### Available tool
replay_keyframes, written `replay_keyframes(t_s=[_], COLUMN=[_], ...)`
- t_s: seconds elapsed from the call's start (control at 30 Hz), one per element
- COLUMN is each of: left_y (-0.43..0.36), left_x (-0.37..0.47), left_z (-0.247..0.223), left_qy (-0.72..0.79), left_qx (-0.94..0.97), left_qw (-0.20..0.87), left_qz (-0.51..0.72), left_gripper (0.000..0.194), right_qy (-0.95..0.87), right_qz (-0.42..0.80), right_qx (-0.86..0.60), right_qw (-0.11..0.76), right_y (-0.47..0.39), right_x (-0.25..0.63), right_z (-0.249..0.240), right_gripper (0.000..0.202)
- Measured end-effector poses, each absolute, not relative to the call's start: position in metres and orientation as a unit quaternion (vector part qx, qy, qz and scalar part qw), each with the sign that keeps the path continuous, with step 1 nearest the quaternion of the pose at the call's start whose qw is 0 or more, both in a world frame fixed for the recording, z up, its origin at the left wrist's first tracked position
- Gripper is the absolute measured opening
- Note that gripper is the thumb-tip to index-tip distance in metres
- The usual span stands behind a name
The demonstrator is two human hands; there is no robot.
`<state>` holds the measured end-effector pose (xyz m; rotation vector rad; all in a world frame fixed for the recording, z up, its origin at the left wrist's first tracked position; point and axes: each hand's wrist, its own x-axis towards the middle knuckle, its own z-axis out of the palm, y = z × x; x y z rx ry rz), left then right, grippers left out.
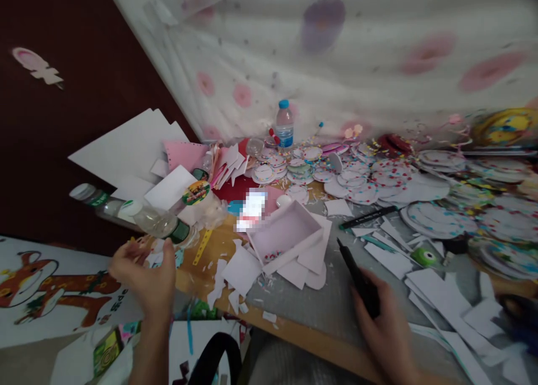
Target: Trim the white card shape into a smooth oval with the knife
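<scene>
My right hand (384, 323) is wrapped round a black pen-like tool (359, 281), its slim tip pointing up and left over the grey mat (313, 318). Left of that tip lies a shallow white box (290, 233) with small red bits in one corner, resting on white paper pieces (241, 270). At the table's left edge, my left hand (147, 276) is raised with thumb and fingers apart. Just beyond its fingers are two clear plastic bottles on their sides, the nearer bottle (157, 222) having a green label. Small items behind those fingers are blurred.
Stacks of decorated white discs (374, 177) fill the back and right. An upright water bottle (284, 124) stands by the curtain (252, 54). White paper strips (454, 312) cover the right side near a green eye-shaped piece (423, 256). A bright phone screen (253, 208) sits behind the box.
</scene>
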<state>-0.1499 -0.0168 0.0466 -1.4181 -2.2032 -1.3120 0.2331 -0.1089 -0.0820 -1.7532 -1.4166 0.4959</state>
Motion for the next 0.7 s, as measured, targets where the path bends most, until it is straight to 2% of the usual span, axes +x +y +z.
replay_keyframes(t_s=[0.07,0.17,0.27,0.33,0.5,0.7], left_y=[-0.008,0.009,0.020,0.026,0.040,0.035], left_x=[-0.171,-0.179,-0.172,-0.164,-0.150,-0.196], left_z=[0.038,0.028,0.025,0.025,0.019,0.019], left_qy=[-0.767,-0.783,-0.811,-0.807,-0.766,-0.762], left_qx=[-0.443,-0.460,-0.461,-0.471,-0.526,-0.565], left_qw=[0.085,0.035,0.072,0.086,0.033,-0.028], left_qz=[-0.456,-0.417,-0.352,-0.346,-0.367,-0.316], left_gripper=[0.077,0.062,0.054,0.056,0.062,0.039], right_qy=[-0.568,-0.569,-0.568,-0.568,-0.572,-0.575], right_qz=[0.188,0.184,0.185,0.182,0.173,0.173], right_qx=[-0.696,-0.696,-0.699,-0.701,-0.697,-0.695], right_qw=[0.398,0.397,0.394,0.390,0.397,0.395], right_y=[-0.109,-0.108,-0.109,-0.109,-0.108,-0.108], right_x=[0.233,0.233,0.232,0.232,0.231,0.231], right_z=[-0.083,-0.084,-0.082,-0.081,-0.080,-0.078], right_gripper=[0.041,0.041,0.040,0.039,0.039,0.037])
